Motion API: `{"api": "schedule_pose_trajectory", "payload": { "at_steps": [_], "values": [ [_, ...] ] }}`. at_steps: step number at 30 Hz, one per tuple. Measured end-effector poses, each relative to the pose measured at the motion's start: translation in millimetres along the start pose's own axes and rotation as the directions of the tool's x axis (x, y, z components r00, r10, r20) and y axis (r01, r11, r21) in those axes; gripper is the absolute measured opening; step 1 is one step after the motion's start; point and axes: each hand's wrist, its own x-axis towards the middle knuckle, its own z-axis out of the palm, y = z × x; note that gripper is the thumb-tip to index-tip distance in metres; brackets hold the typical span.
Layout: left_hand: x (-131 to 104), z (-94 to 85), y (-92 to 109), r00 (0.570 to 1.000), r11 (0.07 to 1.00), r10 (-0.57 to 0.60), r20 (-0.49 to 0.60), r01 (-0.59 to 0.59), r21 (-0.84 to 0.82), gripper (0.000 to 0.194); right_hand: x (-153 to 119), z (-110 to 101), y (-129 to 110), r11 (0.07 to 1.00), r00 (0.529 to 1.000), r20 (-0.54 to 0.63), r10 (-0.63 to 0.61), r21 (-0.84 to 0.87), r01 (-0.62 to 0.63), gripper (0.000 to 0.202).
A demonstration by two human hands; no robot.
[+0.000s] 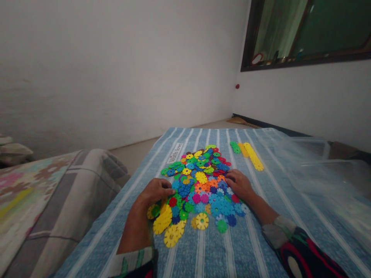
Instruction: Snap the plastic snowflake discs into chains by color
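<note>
A heap of colourful plastic snowflake discs with notched rims lies between my hands. My left hand is at the heap's left edge, its fingers bent and closed beside blue and green discs. Whether a disc is between those fingertips is hidden. Across the heap, my right hand reaches in from the right, fingers curled together against red and orange discs. What its fingertips hold, if anything, I cannot make out. Several larger yellow discs overlap below my left hand. A single yellow disc lies at the near edge.
Behind the heap to the right lie a long yellow row of discs, a shorter orange-yellow row and a green group. Clear plastic containers stand at the right. The striped blue cloth covers the table; a patterned bed is left.
</note>
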Motion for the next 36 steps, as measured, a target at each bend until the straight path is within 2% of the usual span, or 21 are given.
{"api": "schedule_pose_trajectory", "payload": {
  "at_steps": [3,9,17,21,26,32,36],
  "values": [
    [-2,2.9,2,1.000,1.000,-0.024,0.005,0.024,-0.004,0.027,0,0,0,1.000,1.000,0.004,0.000,-0.003,0.000,0.016],
    [-1,4.1,5,1.000,0.999,0.013,0.014,-0.014,0.046,0.024,0,1,0,1.000,1.000,0.012,0.005,-0.013,-0.005,0.015],
    [2,4.4,2,0.999,0.997,0.036,0.033,-0.033,-0.065,0.025,0,1,3,1.000,1.000,0.018,-0.002,-0.014,0.002,0.016],
    [0,3.4,8,0.998,0.997,0.054,-0.022,-0.055,-0.048,0.030,1,2,4,1.000,1.000,0.024,-0.008,-0.026,0.009,0.016],
    [1,5.7,12,0.992,0.987,0.113,-0.057,-0.118,-0.109,0.033,0,1,3,1.000,1.000,0.025,-0.008,-0.021,0.008,0.016],
    [3,11.5,15,0.982,0.990,0.057,-0.178,-0.079,-0.120,0.034,1,-1,1,1.000,0.999,0.037,-0.004,-0.016,0.004,0.016],
    [6,18.0,18,0.971,0.979,0.048,-0.234,-0.092,-0.181,0.033,2,-1,1,0.999,0.999,0.049,-0.005,-0.034,0.007,0.017]
  ]
}}
